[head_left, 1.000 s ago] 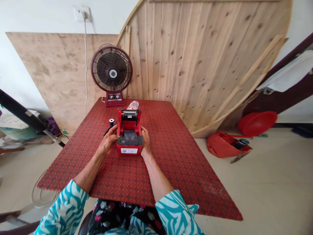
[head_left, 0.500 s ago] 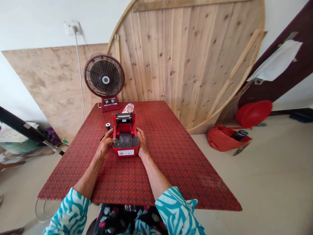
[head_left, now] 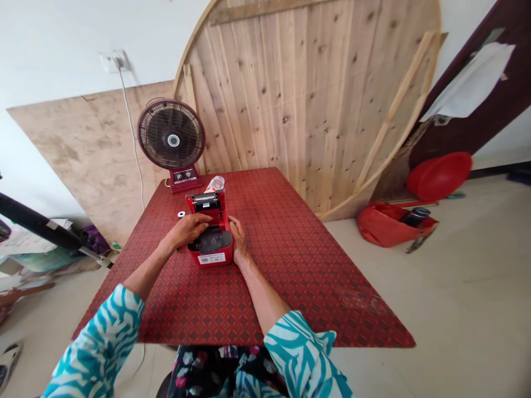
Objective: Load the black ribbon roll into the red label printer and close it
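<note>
A small red-and-black printer (head_left: 211,257) stands on the table with its lid (head_left: 206,201) tilted up and back, and its inside is exposed. My left hand (head_left: 189,228) reaches across the printer's opening from the left. Its fingers are drawn together over the inner compartment; what they pinch, if anything, is hidden. Against the printer's right side lies my right hand (head_left: 238,239), gripping the casing with its fingers along the wall. Behind the lid rests a clear plastic bottle (head_left: 215,184) on its side. A small roll (head_left: 181,214) with a white end stands to the left.
The table (head_left: 298,276) has a red patterned cover. A dark red fan (head_left: 172,138) stands at its back left corner, with a cable to a wall socket (head_left: 115,61). Round wooden boards (head_left: 286,99) lean behind. On the floor at right are a red bag (head_left: 379,224) and red basin (head_left: 440,176).
My left hand has moved from the printer's left side up and over its opening. My right hand stays at the right side. The view has shifted slightly.
</note>
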{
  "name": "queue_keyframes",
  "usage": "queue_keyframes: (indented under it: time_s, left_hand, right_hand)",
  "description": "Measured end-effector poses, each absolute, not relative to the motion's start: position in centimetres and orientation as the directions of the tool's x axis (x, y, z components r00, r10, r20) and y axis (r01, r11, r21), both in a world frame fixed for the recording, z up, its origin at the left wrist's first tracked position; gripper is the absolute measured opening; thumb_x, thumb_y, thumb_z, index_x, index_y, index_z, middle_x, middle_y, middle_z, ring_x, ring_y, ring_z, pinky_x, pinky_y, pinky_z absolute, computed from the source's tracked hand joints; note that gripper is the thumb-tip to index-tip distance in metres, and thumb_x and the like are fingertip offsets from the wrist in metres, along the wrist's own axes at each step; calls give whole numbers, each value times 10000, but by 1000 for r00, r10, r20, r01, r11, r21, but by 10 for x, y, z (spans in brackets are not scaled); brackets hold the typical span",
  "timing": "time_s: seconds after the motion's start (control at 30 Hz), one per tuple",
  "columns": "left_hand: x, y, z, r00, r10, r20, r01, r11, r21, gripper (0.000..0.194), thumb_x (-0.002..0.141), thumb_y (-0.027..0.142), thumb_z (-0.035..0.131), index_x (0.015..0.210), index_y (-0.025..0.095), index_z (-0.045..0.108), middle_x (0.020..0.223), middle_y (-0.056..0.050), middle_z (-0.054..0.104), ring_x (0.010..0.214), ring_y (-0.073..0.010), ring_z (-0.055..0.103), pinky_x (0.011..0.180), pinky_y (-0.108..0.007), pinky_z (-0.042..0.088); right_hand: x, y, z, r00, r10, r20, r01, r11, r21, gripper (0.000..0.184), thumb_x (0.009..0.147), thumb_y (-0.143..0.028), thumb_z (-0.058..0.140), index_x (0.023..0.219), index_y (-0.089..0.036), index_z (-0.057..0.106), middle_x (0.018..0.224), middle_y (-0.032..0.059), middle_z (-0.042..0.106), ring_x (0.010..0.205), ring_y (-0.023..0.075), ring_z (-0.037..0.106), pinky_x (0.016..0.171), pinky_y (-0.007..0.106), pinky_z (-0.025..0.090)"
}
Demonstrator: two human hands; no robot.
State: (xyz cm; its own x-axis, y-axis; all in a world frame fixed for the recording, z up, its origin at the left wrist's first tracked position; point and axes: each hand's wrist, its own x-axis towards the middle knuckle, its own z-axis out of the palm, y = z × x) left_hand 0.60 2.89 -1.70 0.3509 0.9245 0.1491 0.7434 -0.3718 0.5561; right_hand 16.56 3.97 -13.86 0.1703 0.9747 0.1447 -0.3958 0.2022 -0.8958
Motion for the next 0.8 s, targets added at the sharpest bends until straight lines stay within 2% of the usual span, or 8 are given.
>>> queue_keyframes:
  time_s: [0.13,0.23,0.43,0.53,0.7,0.8]
  left_hand:
    - [31,55,-2,477,865,-157,875,-451,176,309,825,152,504,1041,214,715,1077,-50,737,1011,-215,670,853,-275,486]
    - [41,64,3,499,812,-303,861,-505,65,269,822,161,521,1003,190,718,1011,-64,747,934,-215,683,756,-251,486]
    - [38,67,4,536,759,-369,832,-550,77,247,810,174,547,999,183,706,1023,-56,743,934,-187,676,761,-214,473]
    - [36,64,4,529,777,-341,839,-538,76,275,790,165,567,1033,178,695,1052,-69,735,971,-202,670,802,-235,477]
    - [28,44,12,512,852,-106,854,-492,169,321,769,189,604,1079,228,676,1064,-48,727,991,-231,668,835,-293,496]
    - [4,29,24,481,867,132,801,-495,337,347,782,239,591,1125,237,645,1076,-34,715,994,-224,664,880,-329,500]
  right_hand:
    - [165,39,-138,179,972,150,-397,211,-893,412,796,-527,556,1101,-270,660,1049,13,706,1062,214,593,913,359,465]
    - [164,40,-138,185,972,143,-399,207,-893,394,792,-515,564,1086,-275,667,1091,12,699,1085,216,585,934,363,458]
    - [164,41,-137,191,972,136,-370,200,-907,363,803,-485,553,1080,-283,672,1148,8,676,1123,210,571,976,367,434]
    - [164,41,-136,195,971,142,-373,207,-904,368,798,-488,554,1075,-279,676,1108,6,693,1112,211,581,957,361,450]
    - [164,41,-135,188,973,131,-380,195,-904,379,791,-500,561,1075,-276,675,1076,4,704,1107,217,586,940,363,467]
    - [164,40,-137,184,974,135,-385,198,-901,389,793,-508,559,1089,-279,666,1093,4,702,1114,216,583,940,367,468]
